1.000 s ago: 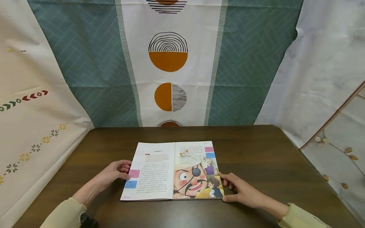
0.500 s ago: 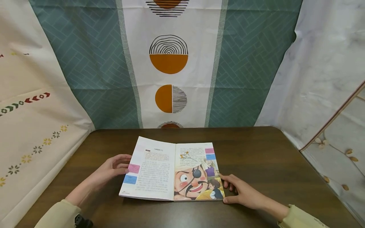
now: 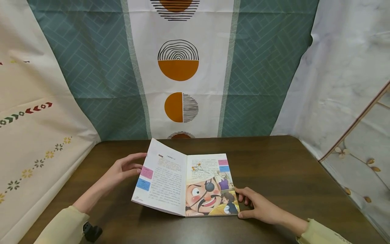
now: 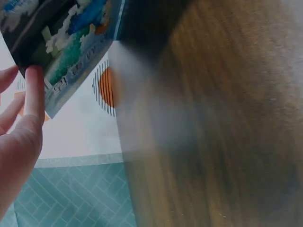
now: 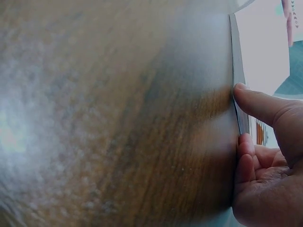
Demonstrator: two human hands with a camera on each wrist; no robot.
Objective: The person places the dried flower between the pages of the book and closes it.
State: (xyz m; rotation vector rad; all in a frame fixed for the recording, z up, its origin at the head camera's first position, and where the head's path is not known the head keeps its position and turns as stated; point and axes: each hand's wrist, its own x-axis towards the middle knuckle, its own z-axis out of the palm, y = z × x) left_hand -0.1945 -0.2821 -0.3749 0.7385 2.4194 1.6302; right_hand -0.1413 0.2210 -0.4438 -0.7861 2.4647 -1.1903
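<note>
An open picture book (image 3: 170, 176) lies on the table, its left half tilted up and its right half flat. The right page shows a cartoon face with an eye patch. My left hand (image 3: 122, 171) touches the outer side of the raised left half, fingers mostly extended. In the left wrist view a fingertip rests against the dark, colourful cover (image 4: 71, 42). My right hand (image 3: 259, 205) rests at the book's right edge, thumb by the near corner and index finger farther up. The right wrist view shows the thumb and loosely bent fingers touching the book's edge (image 5: 240, 75).
The dark brown wooden table (image 3: 274, 166) extends around the book. Behind it hangs a teal and white cloth (image 3: 210, 108) with orange circles. A cream patterned cloth (image 3: 39, 135) borders the left side, and a pale flowered cloth (image 3: 344, 112) the right.
The book's left half, almost flat a second ago, has risen and tilts toward the right. My left hand has moved up and slightly right with it. My right hand stays at the right edge.
</note>
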